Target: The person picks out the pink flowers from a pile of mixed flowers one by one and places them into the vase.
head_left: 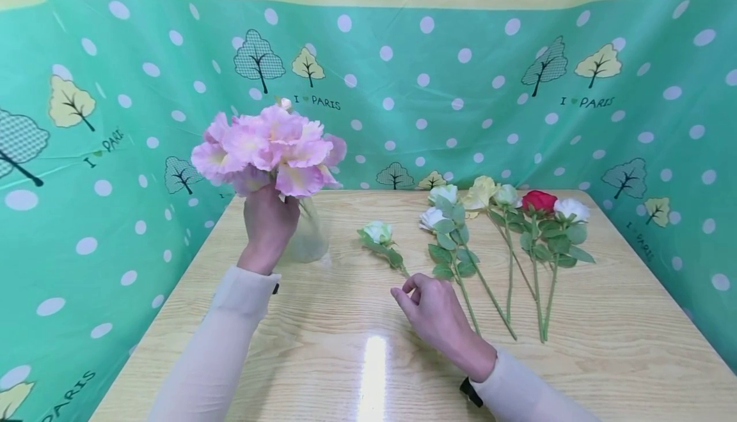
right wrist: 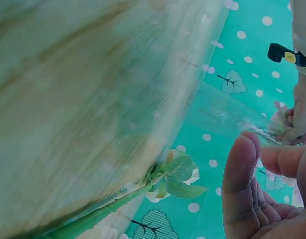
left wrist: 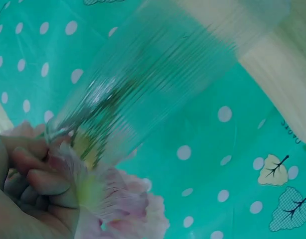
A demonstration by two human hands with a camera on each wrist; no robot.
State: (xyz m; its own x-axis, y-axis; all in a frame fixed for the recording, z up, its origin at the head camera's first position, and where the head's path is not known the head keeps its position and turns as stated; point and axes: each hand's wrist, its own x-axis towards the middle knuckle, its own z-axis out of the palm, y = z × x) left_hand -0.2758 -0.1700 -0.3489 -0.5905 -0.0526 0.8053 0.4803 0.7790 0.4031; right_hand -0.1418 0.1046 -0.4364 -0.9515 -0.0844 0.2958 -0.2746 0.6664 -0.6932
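Pink artificial flowers [head_left: 270,147] with ruffled petals fill the mouth of a clear ribbed glass vase [head_left: 309,240] on the left of the table. Just beneath the blooms, my left hand [head_left: 269,224] grips the vase at its rim; the petals hide part of the hold. Curled fingers [left wrist: 48,181] meet the rim in the left wrist view. A white-green rose [head_left: 378,233] lies near the middle, its stem running toward my right hand [head_left: 440,313]. That hand hovers with loosely bent fingers and a gap between thumb and index finger. The right wrist view shows the green stem [right wrist: 98,214] apart from them.
Right of my right hand lie several more artificial stems: white roses [head_left: 432,218], a yellow flower [head_left: 480,193], a pale green rose [head_left: 507,195], a red rose [head_left: 539,201] and another white rose [head_left: 572,210]. A green dotted curtain [head_left: 403,115] surrounds the wooden table [head_left: 322,345].
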